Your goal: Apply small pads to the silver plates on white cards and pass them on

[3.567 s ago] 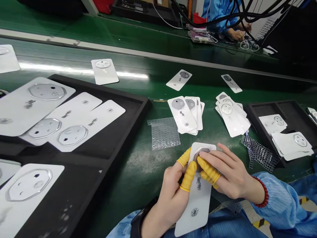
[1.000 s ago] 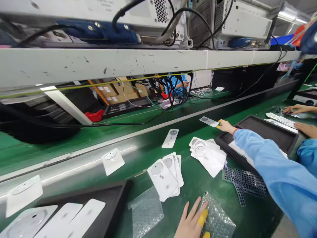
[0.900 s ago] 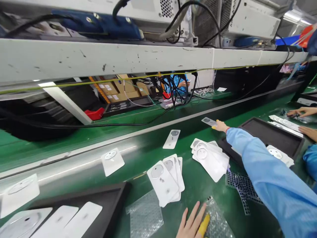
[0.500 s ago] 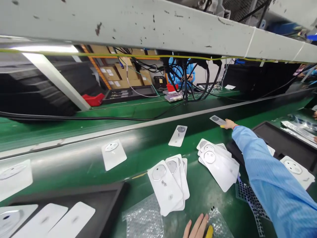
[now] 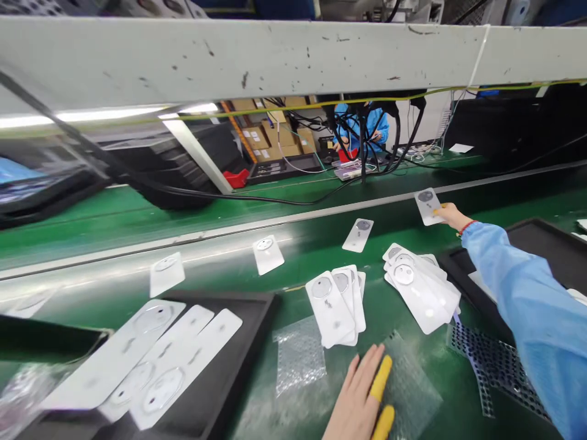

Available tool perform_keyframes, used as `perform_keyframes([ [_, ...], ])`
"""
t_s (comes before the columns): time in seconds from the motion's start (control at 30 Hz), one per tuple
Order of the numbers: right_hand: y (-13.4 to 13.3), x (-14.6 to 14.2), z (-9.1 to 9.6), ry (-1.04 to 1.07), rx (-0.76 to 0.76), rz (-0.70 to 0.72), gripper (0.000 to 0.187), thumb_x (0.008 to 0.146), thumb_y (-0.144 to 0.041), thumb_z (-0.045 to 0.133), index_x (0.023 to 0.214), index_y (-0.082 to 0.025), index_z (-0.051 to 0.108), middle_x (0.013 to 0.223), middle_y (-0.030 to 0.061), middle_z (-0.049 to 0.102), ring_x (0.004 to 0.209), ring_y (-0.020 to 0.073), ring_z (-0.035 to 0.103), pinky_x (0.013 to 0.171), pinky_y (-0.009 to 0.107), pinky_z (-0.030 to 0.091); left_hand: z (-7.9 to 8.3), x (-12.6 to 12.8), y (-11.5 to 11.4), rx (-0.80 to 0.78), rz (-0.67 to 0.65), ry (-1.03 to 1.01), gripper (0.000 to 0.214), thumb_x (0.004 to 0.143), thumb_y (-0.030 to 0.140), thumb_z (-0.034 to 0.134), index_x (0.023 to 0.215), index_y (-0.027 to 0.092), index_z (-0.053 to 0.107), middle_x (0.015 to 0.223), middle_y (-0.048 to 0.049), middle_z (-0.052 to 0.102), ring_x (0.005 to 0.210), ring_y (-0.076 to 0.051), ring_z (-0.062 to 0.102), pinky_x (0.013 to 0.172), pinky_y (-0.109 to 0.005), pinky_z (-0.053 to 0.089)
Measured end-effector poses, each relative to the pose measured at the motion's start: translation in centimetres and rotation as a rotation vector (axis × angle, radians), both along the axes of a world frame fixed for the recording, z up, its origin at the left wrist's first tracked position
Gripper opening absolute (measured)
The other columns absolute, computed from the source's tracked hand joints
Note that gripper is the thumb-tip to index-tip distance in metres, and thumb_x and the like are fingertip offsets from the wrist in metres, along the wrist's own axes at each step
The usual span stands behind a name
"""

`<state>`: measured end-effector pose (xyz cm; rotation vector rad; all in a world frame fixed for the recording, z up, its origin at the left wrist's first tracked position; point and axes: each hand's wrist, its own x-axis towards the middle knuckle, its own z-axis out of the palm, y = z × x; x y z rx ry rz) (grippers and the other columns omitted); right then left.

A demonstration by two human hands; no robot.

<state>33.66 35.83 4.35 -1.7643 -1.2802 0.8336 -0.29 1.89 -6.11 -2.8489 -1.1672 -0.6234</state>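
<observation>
My right hand [image 5: 448,215] reaches far forward in a blue sleeve and grips a white phone back cover [image 5: 426,206], lifted off the green conveyor belt [image 5: 220,287]. My left hand [image 5: 364,397] lies flat and open near the front edge, yellow finger cots on two fingers, resting on a piece of bubble wrap [image 5: 408,385]. Two fanned stacks of white back covers lie between the hands, one [image 5: 337,302] in the middle and one [image 5: 422,287] further right.
A black foam tray [image 5: 247,330] with several covers sits at left; another black tray [image 5: 541,244] is at right. Single covers [image 5: 268,253] lie along the belt. A second bubble wrap piece [image 5: 298,354] and a perforated black strip [image 5: 495,363] lie near me. A blue-clad person works beyond.
My right hand has picked up the far cover and raised it off the belt. The view has swung left and down. My left hand shows more of itself on the bubble wrap.
</observation>
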Motion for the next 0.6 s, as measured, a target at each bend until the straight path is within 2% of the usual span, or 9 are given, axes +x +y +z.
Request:
perform_keyframes([
  [0.1,-3.6,-5.7,-0.1,0.108,-0.094,0.228,0.025,0.094,-0.03,0.059,0.107,-0.009,0.061,0.097,0.0061,0.065,0.082,0.0129,0.066,0.073,0.029,0.057,1.2,0.1,-0.4,-0.052,0.175,-0.132,0.057,0.093,0.014,0.045,0.147,0.009,0.027,0.151,-0.0232,0.038,0.145,-0.029,0.028,0.109,-0.049,0.041],
  [0.27,-13.1,-17.9,-3.2,0.15,-0.248,0.605,0.021,0.093,-0.027,0.061,0.103,-0.009,0.063,0.09,0.0048,0.068,0.078,0.012,0.067,0.07,0.027,0.058,1.5,0.7,-0.5,-0.014,0.113,-0.203,0.049,0.094,0.016,0.045,0.141,0.009,0.034,0.147,-0.0259,0.042,0.142,-0.029,0.034,0.106,-0.049,0.045],
  [0.37,-17.4,-22.3,-4.7,0.06,-0.32,0.745,0.019,0.093,-0.026,0.061,0.102,-0.01,0.063,0.088,0.0035,0.068,0.076,0.0113,0.067,0.069,0.026,0.058,1.6,0.6,-0.6,0.049,0.122,-0.232,0.039,0.095,0.016,0.043,0.133,0.007,0.041,0.143,-0.0288,0.045,0.14,-0.032,0.037,0.103,-0.05,0.049],
  [0.47,-18.3,-23.0,-4.9,-0.134,-0.353,0.796,0.021,0.088,-0.03,0.067,0.093,-0.009,0.065,0.086,0.0041,0.067,0.077,0.013,0.066,0.071,0.028,0.057,1.7,0.6,-0.8,0.082,0.12,-0.253,0.031,0.095,0.016,0.042,0.124,0.007,0.048,0.142,-0.0298,0.045,0.139,-0.033,0.038,0.103,-0.052,0.049],
  [0.53,-16.7,-22.5,-4.2,-0.289,-0.325,0.756,0.025,0.087,-0.034,0.068,0.092,-0.01,0.065,0.092,0.0054,0.067,0.085,0.0158,0.065,0.079,0.033,0.056,1.8,0.6,-0.9,0.093,0.111,-0.274,0.024,0.094,0.015,0.042,0.114,0.009,0.054,0.142,-0.0287,0.045,0.139,-0.033,0.038,0.104,-0.051,0.048],
  [0.6,-13.8,-22.0,-3.0,-0.426,-0.255,0.664,0.028,0.09,-0.037,0.063,0.102,-0.012,0.064,0.107,0.0073,0.064,0.099,0.0189,0.063,0.09,0.038,0.052,1.8,0.7,-1.1,0.099,0.105,-0.299,0.017,0.093,0.013,0.043,0.102,0.01,0.058,0.142,-0.0273,0.046,0.137,-0.033,0.041,0.105,-0.05,0.047],
])
